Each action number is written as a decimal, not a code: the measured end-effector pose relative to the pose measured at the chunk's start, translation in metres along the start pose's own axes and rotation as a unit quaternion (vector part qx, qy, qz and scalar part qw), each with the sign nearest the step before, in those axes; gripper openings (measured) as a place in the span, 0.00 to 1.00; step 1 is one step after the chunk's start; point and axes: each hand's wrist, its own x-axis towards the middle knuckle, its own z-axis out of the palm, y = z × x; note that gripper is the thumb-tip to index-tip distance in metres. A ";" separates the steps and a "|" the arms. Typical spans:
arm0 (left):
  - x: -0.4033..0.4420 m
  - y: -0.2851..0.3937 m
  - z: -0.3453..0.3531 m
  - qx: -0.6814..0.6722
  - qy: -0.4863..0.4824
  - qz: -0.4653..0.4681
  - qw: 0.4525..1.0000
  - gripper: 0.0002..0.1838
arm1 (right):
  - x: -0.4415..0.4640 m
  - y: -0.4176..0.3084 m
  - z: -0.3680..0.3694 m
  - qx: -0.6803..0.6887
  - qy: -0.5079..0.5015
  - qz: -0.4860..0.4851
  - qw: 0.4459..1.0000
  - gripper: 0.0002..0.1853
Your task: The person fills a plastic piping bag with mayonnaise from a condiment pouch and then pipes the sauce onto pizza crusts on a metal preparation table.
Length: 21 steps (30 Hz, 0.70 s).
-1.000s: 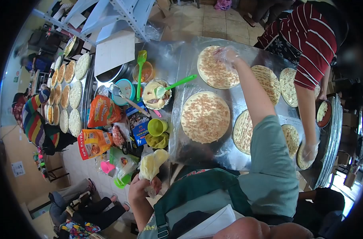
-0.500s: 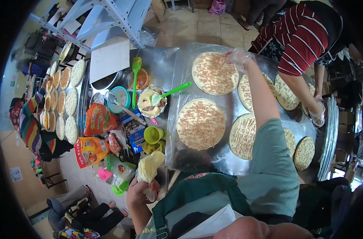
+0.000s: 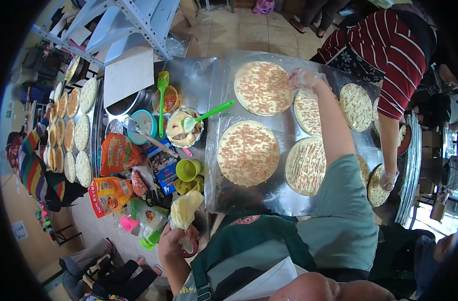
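My left hand (image 3: 174, 242), low at the left, grips the gathered end of a clear plastic piping bag (image 3: 186, 210) with pale yellow filling. My right hand (image 3: 306, 82), in a clear plastic glove, is stretched across the table at the right edge of a pizza (image 3: 263, 89) covered with brownish crumbled topping. Its fingers look curled together; the crumpled glove hides what they hold, if anything. Nearer me lies a second crumb-topped pizza (image 3: 248, 153). To its right are pizzas with pale sauce lines, one (image 3: 306, 166) partly behind my right arm.
Left of the pizzas stand a bowl of creamy sauce (image 3: 178, 136) with a green spatula (image 3: 216, 111), a blue-rimmed tub (image 3: 149, 125), a green cup (image 3: 188, 170) and an orange packet (image 3: 119, 154). A co-worker's gloved hand (image 3: 388, 181) touches a pizza at the right. A metal shelf (image 3: 138, 25) rises behind.
My right hand has shifted right, from over the far pizza to its edge. The co-worker's arm has come nearer me, onto a pizza. The view has shifted slightly; my left hand still grips the bag.
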 end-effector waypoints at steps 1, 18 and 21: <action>0.000 0.000 0.000 -0.006 0.001 0.007 1.000 0.08 | -0.008 -0.004 0.007 0.000 0.000 0.001 1.000 0.11; 0.002 0.001 0.000 0.009 -0.007 0.006 1.000 0.07 | -0.013 0.020 0.041 -0.308 0.065 -0.041 0.948 0.08; 0.000 0.000 -0.002 0.007 -0.008 0.009 1.000 0.07 | -0.021 -0.010 0.070 -0.195 0.072 -0.001 0.978 0.08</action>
